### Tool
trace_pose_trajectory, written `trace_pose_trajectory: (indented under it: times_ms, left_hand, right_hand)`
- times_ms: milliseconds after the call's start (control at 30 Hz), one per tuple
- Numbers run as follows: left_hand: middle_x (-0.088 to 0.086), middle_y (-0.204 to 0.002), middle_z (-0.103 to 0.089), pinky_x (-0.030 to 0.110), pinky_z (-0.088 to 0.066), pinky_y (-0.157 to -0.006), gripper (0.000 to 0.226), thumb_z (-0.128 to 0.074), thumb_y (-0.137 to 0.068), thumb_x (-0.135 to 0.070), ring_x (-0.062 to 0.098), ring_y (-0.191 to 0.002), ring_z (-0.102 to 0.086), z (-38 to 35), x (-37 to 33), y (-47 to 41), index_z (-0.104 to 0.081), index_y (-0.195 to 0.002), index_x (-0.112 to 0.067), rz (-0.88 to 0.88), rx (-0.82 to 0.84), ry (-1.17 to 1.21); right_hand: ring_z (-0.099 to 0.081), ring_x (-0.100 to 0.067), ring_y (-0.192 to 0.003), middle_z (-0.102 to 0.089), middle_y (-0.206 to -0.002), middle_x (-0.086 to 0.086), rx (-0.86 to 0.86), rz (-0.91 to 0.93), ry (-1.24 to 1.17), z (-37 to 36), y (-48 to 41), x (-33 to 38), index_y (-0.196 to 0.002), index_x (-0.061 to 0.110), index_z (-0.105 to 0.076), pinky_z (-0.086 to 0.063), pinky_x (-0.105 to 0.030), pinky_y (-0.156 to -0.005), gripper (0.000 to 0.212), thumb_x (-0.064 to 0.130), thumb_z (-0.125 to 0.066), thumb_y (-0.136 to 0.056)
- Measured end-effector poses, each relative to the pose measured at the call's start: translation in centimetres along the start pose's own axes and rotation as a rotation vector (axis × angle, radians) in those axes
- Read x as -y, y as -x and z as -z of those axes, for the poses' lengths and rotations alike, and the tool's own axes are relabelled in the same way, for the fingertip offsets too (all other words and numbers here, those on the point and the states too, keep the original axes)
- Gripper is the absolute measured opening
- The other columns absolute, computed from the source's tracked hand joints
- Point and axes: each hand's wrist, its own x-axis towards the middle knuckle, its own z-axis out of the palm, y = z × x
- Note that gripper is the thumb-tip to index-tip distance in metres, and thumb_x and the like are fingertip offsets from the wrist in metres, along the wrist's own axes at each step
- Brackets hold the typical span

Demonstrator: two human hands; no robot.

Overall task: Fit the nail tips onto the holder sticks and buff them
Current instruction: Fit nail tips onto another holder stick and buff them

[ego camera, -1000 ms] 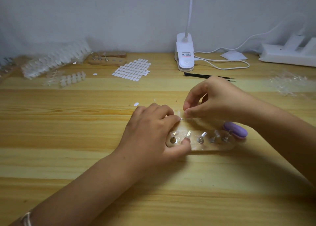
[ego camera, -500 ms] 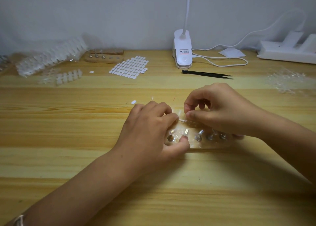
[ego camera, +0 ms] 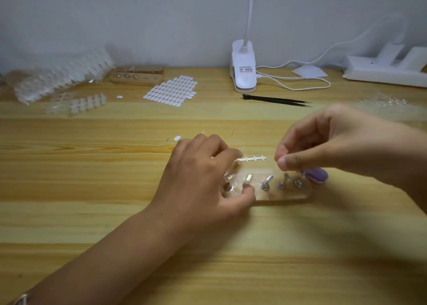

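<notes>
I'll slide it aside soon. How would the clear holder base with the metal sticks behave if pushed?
The clear holder base lies flat and wide on the wooden table, so it would probably slide, not tip. It looks like thick rigid plastic, likely stiff. The thumb of the left hand rests on its near edge, perhaps because it shifts easily.

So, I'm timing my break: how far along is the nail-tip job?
Early. The holder sticks in the clear base look bare. In hand: the left hand holds a clear strip; the right hand pinches something tiny, likely a nail tip. Left: fitting, then buffing; the purple buffer lies untouched.
</notes>
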Motion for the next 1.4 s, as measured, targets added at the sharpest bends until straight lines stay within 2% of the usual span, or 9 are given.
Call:
trace_pose_trajectory:
  times_ms: [133,300,633,767,900,1000,1133,1267,1400]
  left_hand:
    - [-0.010,-0.102,-0.055,0.028,-0.031,-0.092,0.038,-0.071,-0.072,-0.046,0.011,-0.098,-0.051,-0.4,-0.7,0.1,-0.071,-0.106,-0.029,-0.038,-0.004,0.155]
    - [-0.018,-0.104,-0.055,0.038,-0.038,-0.097,0.016,-0.071,-0.072,-0.043,0.004,-0.106,-0.049,-1.1,-0.9,-0.2,-0.073,-0.086,-0.036,0.054,0.033,0.456]
    - [-0.017,-0.101,-0.057,0.037,-0.036,-0.096,0.011,-0.069,-0.077,-0.042,0.004,-0.103,-0.051,-1.6,-0.9,-0.4,-0.072,-0.086,-0.037,0.049,0.042,0.457]
    - [-0.016,-0.097,-0.055,0.030,-0.032,-0.092,0.018,-0.065,-0.078,-0.044,0.005,-0.101,-0.050,-1.6,-0.9,-0.3,-0.073,-0.092,-0.036,0.057,0.055,0.427]
    - [-0.017,-0.096,-0.053,0.027,-0.029,-0.091,0.013,-0.069,-0.081,-0.041,0.005,-0.102,-0.049,-1.6,-0.9,-0.2,-0.072,-0.092,-0.037,0.060,0.065,0.433]
    - [-0.016,-0.094,-0.054,0.026,-0.028,-0.092,0.012,-0.067,-0.080,-0.044,0.004,-0.102,-0.049,-1.7,-0.9,-0.2,-0.072,-0.090,-0.039,0.073,0.062,0.455]
    - [-0.014,-0.093,-0.054,0.027,-0.029,-0.092,0.013,-0.068,-0.080,-0.045,0.005,-0.101,-0.050,-1.7,-1.0,-0.1,-0.073,-0.089,-0.038,0.093,0.052,0.468]
    - [-0.013,-0.096,-0.055,0.033,-0.034,-0.092,0.011,-0.077,-0.081,-0.036,0.008,-0.101,-0.051,-1.3,-1.3,-0.1,-0.074,-0.091,-0.034,0.097,0.042,0.446]
    - [-0.013,-0.104,-0.055,0.035,-0.042,-0.091,0.038,-0.076,-0.074,-0.047,0.010,-0.102,-0.052,-0.7,-0.6,0.6,-0.067,-0.107,-0.031,0.068,0.008,0.340]
  right_hand:
    - [-0.052,-0.011,-0.050,-0.073,-0.065,-0.005,-0.026,-0.015,-0.016,-1.0,0.5,-0.3,-0.076,0.021,-0.080,-0.039,-0.026,-0.049,0.028,0.036,-0.083,-0.052]
    - [-0.055,-0.002,-0.044,-0.072,-0.062,-0.006,-0.059,-0.024,-0.066,-1.7,0.3,-0.2,-0.072,0.008,-0.079,-0.037,-0.011,-0.041,0.005,0.006,-0.083,-0.072]
    - [-0.057,-0.009,-0.049,-0.071,-0.063,-0.009,-0.085,0.015,0.027,-2.2,0.3,-0.6,-0.071,0.010,-0.074,-0.044,-0.018,-0.045,0.011,0.004,-0.077,-0.078]
    - [-0.043,-0.003,-0.047,-0.070,-0.064,0.011,-0.124,0.095,0.282,-2.7,0.4,-0.7,-0.076,0.022,-0.073,-0.034,-0.014,-0.047,0.010,0.014,-0.073,-0.081]
    - [-0.049,0.007,-0.063,-0.053,-0.054,0.036,-0.129,0.137,0.466,-3.0,0.8,-0.5,-0.076,0.032,-0.070,-0.037,-0.011,-0.058,0.011,0.025,-0.071,-0.084]
    - [-0.046,0.018,-0.086,-0.049,-0.072,0.052,-0.144,0.178,0.536,-3.0,0.9,-0.5,-0.076,0.039,-0.068,-0.034,-0.002,-0.068,0.005,0.038,-0.064,-0.080]
    - [-0.039,0.013,-0.100,-0.055,-0.079,0.027,-0.143,0.190,0.593,-2.9,0.9,-0.9,-0.078,0.039,-0.064,-0.031,-0.002,-0.074,0.011,0.046,-0.057,-0.075]
    - [-0.041,0.014,-0.094,-0.059,-0.085,0.022,-0.112,0.191,0.583,-2.7,0.9,-0.8,-0.075,0.038,-0.064,-0.032,-0.006,-0.073,0.012,0.048,-0.057,-0.072]
    - [-0.058,0.007,-0.075,-0.067,-0.088,0.014,-0.007,0.111,0.397,-1.0,-0.3,0.7,-0.082,0.041,-0.074,-0.045,-0.014,-0.065,0.017,0.050,-0.069,-0.068]
